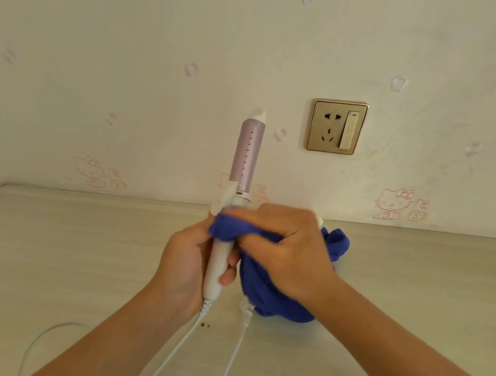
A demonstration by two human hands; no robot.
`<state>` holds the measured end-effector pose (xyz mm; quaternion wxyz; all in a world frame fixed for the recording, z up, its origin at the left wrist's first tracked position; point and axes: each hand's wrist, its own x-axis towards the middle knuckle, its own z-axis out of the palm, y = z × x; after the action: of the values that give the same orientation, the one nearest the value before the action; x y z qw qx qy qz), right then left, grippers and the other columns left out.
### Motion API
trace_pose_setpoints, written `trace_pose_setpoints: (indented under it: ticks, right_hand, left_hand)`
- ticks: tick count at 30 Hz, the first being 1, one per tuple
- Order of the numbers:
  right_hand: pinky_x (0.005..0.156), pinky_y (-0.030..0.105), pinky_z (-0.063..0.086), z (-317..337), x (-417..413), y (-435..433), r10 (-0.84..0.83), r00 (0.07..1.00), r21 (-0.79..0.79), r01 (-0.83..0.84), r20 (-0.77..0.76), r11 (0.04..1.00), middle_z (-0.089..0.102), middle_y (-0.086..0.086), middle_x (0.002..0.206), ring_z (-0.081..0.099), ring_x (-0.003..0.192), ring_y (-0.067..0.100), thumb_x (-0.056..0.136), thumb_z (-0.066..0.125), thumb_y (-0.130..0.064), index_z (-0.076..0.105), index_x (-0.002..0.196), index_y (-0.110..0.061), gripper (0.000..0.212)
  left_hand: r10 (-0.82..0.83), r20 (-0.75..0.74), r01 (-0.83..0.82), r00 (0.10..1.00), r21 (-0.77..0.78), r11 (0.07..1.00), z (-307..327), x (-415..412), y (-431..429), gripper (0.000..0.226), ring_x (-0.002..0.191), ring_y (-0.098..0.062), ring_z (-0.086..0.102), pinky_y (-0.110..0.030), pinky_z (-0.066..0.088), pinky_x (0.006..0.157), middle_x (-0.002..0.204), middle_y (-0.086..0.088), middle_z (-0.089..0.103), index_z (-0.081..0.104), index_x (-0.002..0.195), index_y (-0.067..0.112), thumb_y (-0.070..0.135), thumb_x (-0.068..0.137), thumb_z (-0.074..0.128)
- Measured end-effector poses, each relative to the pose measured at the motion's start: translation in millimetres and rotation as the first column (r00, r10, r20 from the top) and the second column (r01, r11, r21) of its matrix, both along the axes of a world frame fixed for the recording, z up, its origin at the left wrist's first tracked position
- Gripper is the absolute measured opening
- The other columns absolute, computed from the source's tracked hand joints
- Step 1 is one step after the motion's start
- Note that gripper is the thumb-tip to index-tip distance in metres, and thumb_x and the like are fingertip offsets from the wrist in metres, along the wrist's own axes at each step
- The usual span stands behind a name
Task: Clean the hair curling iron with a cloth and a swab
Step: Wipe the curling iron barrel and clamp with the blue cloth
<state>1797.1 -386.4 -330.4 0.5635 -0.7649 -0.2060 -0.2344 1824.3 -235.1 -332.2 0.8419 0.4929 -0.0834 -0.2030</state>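
Note:
The curling iron (247, 156) stands upright above the table, pink barrel at the top with a white tip, white handle below. My left hand (183, 261) grips the white handle. My right hand (282, 249) holds a blue cloth (270, 298) and presses a fold of it round the iron just above the handle, under the clamp lever. Most of the cloth hangs bunched beneath my right palm. No swab is in sight.
The iron's white cord (174, 355) runs down from the handle and loops over the pale wooden table (42, 255). A second white cord end (244, 313) lies under the cloth. A gold wall socket (336, 126) sits on the wall behind.

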Motion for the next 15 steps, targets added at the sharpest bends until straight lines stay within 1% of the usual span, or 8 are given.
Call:
trace_pose_setpoints:
  ticks: [1, 3, 4, 6, 8, 10, 12, 15]
  right_hand:
    - [0.072, 0.034, 0.063, -6, -3, 8, 0.041, 0.999, -0.049, -0.042, -0.018, 0.998, 0.079, -0.001, 0.092, 0.076, 0.075, 0.016, 0.083, 0.063, 0.007, 0.081, 0.112, -0.019, 0.043]
    - [0.079, 0.038, 0.062, -14, -5, 17, 0.012, 1.0, -0.173, -0.009, 0.02, 0.985, 0.079, -0.007, 0.095, 0.075, 0.082, 0.012, 0.082, 0.067, -0.001, 0.079, 0.115, -0.025, 0.043]
    - [0.079, 0.04, 0.062, -14, -5, 17, -0.009, 1.0, -0.167, 0.013, 0.024, 0.986, 0.079, -0.007, 0.094, 0.076, 0.082, 0.012, 0.083, 0.066, -0.003, 0.079, 0.115, -0.027, 0.042]
    - [0.074, 0.039, 0.063, -6, 0, 8, -0.084, 0.996, -0.062, 0.085, 0.016, 0.994, 0.078, -0.006, 0.088, 0.076, 0.074, 0.014, 0.084, 0.064, -0.003, 0.081, 0.113, -0.028, 0.042]
    - [0.071, 0.024, 0.058, 1, 4, -4, -0.224, 0.971, -0.017, 0.226, 0.084, 0.974, 0.074, -0.011, 0.079, 0.07, 0.069, 0.01, 0.085, 0.064, -0.003, 0.081, 0.11, -0.03, 0.041]
    - [0.067, 0.02, 0.055, 5, 6, -9, -0.306, 0.946, -0.008, 0.309, 0.111, 0.951, 0.069, -0.014, 0.073, 0.066, 0.066, 0.01, 0.085, 0.064, -0.003, 0.08, 0.11, -0.033, 0.042]
    - [0.067, 0.027, 0.058, 3, 3, -4, -0.23, 0.971, 0.002, 0.231, 0.071, 0.973, 0.07, -0.013, 0.073, 0.069, 0.065, 0.011, 0.085, 0.063, 0.0, 0.08, 0.111, -0.033, 0.045]
    - [0.074, 0.043, 0.062, -3, -4, 9, 0.024, 1.0, -0.08, -0.026, -0.018, 0.996, 0.077, -0.005, 0.075, 0.075, 0.07, 0.016, 0.085, 0.061, 0.003, 0.079, 0.116, -0.027, 0.047]
  left_hand:
    - [0.013, -0.008, -0.013, 1.0, 0.009, 1.0, 1, 1, 3, 0.038, 0.065, -0.023, 0.057, -0.03, 0.042, 0.049, 0.085, -0.017, 0.062, 0.081, 0.099, 0.005, 0.032, 0.089, 0.054]
    - [0.011, -0.017, -0.01, 1.0, 0.023, 1.0, 3, 3, 8, 0.046, 0.079, -0.027, 0.057, -0.033, 0.043, 0.06, 0.096, -0.019, 0.062, 0.08, 0.109, 0.007, 0.04, 0.089, 0.054]
    - [-0.007, -0.015, 0.007, 1.0, 0.012, 1.0, 4, 2, 8, 0.051, 0.077, -0.027, 0.056, -0.032, 0.042, 0.058, 0.095, -0.019, 0.062, 0.079, 0.111, 0.006, 0.044, 0.089, 0.054]
    - [-0.071, 0.001, 0.071, 0.997, -0.018, 0.997, 4, 0, 6, 0.059, 0.061, -0.021, 0.051, -0.028, 0.038, 0.044, 0.085, -0.015, 0.06, 0.076, 0.112, 0.004, 0.053, 0.093, 0.05]
    - [-0.1, 0.015, 0.1, 0.995, 0.011, 0.995, 3, -4, 0, 0.063, 0.052, -0.016, 0.045, -0.025, 0.034, 0.037, 0.077, -0.011, 0.055, 0.07, 0.115, 0.005, 0.061, 0.094, 0.051]
    - [-0.081, 0.012, 0.08, 0.997, 0.062, 0.995, 1, -5, -4, 0.062, 0.049, -0.014, 0.046, -0.023, 0.035, 0.035, 0.075, -0.008, 0.055, 0.069, 0.11, 0.007, 0.065, 0.09, 0.055]
    - [-0.034, 0.019, 0.032, 0.999, 0.086, 0.996, 0, -5, -4, 0.061, 0.046, -0.014, 0.046, -0.023, 0.036, 0.034, 0.07, -0.008, 0.057, 0.073, 0.105, 0.009, 0.066, 0.088, 0.056]
    - [0.114, 0.039, -0.117, 0.993, 0.111, 0.987, 1, 0, 1, 0.066, 0.037, -0.017, 0.044, -0.024, 0.036, 0.033, 0.059, -0.011, 0.054, 0.078, 0.094, 0.007, 0.068, 0.087, 0.054]
